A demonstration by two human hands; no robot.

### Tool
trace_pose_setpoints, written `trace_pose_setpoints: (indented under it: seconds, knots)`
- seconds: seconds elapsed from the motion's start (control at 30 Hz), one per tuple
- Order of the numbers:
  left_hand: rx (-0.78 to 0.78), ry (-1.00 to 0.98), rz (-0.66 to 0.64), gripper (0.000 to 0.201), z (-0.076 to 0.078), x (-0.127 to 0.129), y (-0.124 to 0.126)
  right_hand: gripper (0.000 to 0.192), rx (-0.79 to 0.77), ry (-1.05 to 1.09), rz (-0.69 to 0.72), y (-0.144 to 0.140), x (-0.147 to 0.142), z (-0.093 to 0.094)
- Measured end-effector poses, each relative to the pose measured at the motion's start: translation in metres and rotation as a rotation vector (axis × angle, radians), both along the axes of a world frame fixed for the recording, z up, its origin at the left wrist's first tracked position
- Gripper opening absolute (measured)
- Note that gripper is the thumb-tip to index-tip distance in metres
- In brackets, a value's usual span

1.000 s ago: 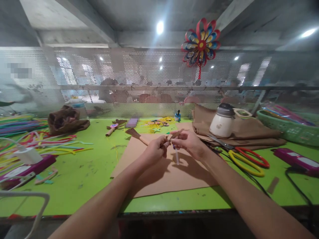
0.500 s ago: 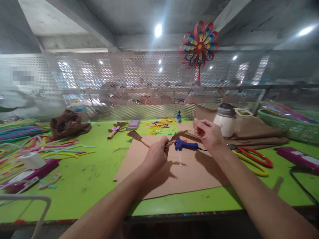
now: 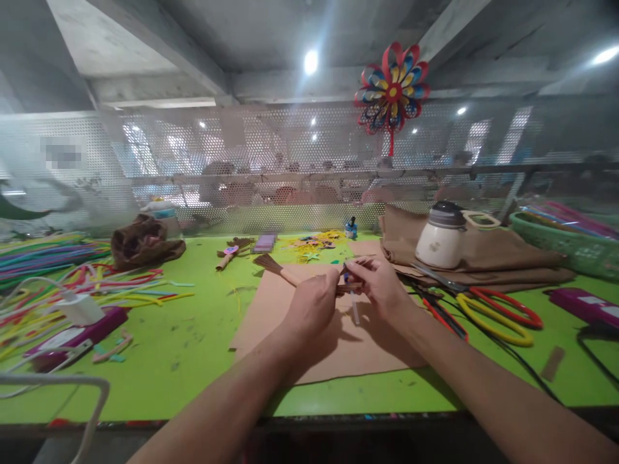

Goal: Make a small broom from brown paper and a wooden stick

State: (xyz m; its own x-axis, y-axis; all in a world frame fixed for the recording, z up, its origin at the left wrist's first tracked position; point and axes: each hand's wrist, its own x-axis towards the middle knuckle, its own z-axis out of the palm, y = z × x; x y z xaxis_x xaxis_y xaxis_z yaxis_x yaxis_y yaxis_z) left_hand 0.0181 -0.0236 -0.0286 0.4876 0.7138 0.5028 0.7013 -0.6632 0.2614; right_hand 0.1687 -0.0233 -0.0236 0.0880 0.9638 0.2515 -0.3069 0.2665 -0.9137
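Observation:
My left hand [image 3: 316, 299] is closed around a piece of fringed brown paper [image 3: 344, 273], mostly hidden by the fingers. Against its other end, my right hand [image 3: 380, 283] has thumb and forefinger pinched together, close to the left fingertips. Behind the right hand lies a blue glue gun, almost wholly covered, with its pale glue stick [image 3: 356, 308] sticking out below. A small brush-like bundle with a brown fringe [image 3: 269, 263] and tan handle rests left of my hands. Beneath everything is a sheet of brown paper [image 3: 271, 335].
Scissors [image 3: 503, 316] with red and yellow handles and red-handled pliers [image 3: 447, 319] lie at right. A cream jug [image 3: 440, 238] stands behind on folded brown paper [image 3: 512, 258]. Coloured pipe cleaners [image 3: 140, 296] and a purple power strip [image 3: 91, 335] spread leftward. A green basket [image 3: 565, 245] sits far right.
My right hand has come down and left to meet the left hand at the fringed paper, now covering the glue gun. The view has shifted slightly, and the pliers now show.

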Motion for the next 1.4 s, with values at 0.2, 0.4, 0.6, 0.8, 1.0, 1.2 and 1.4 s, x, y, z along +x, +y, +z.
trace_pose_setpoints:
  seconds: [0.2,0.4,0.6,0.8,1.0,1.2,1.4]
  knots:
    - [-0.441,-0.463,-0.18,0.019,0.002,0.008,0.001,0.025,-0.032,-0.011,0.139,0.004,0.017,0.003]
    - [-0.924,-0.793,-0.438,0.027,0.008,0.007,0.001,0.02,0.016,-0.03,0.287,0.002,0.022,0.007]
    - [-1.079,-0.872,-0.555,0.028,0.009,0.005,-0.004,0.014,0.049,-0.034,0.366,0.001,0.026,0.01]
    - [-1.084,-0.879,-0.58,0.023,0.006,0.005,-0.003,0.012,0.042,-0.033,0.373,0.001,0.031,0.011]
    - [-1.022,-0.926,-0.515,0.02,0.007,0.007,-0.003,0.022,0.004,-0.007,0.374,0.0,0.025,0.012]
    - [-0.928,-0.884,-0.472,0.022,0.009,0.01,-0.004,0.02,0.15,-0.255,0.225,-0.002,0.016,0.006]
    - [-0.887,-0.854,-0.44,0.02,0.008,0.009,-0.004,0.025,0.219,-0.443,0.066,-0.002,0.013,0.006]
